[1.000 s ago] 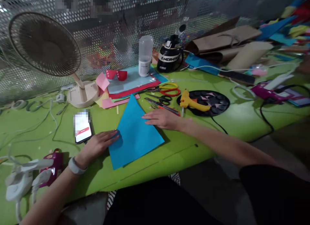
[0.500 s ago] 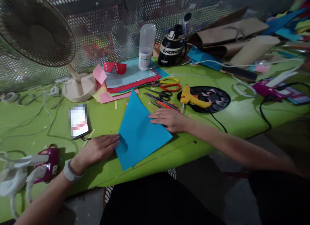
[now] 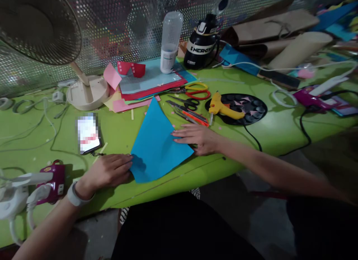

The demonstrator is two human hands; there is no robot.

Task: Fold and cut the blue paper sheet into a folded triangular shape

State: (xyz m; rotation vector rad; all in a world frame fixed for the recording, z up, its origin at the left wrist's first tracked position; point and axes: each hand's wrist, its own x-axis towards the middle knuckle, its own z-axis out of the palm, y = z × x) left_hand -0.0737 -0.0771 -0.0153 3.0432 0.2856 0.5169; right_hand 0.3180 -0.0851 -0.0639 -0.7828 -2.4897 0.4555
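R hand: fingers straight & close together, tips on the R edge of the blue paper. L hand: fingers side by side, slightly bent, tips at the paper's L edge. Thumbs mostly hidden, so can't tell if either pinches.

Biggest is the green table. Next, fan, far L, head partly out of frame. Stack of sheets is just behind the blue paper. Blue paper lies btwn the hands nr the table's front edge, narrow tip pointing away, bottom edge curved. Black oval tray sits behind the R forearm. Black bottle w/ ENERGY label stands at back; clear bottle just L of it, upright on the stack. Yellow glue gun lies over the tray's L side. Phone, screen lit, nr L hand. Smallest: black scissors, btwn blue paper & tray.
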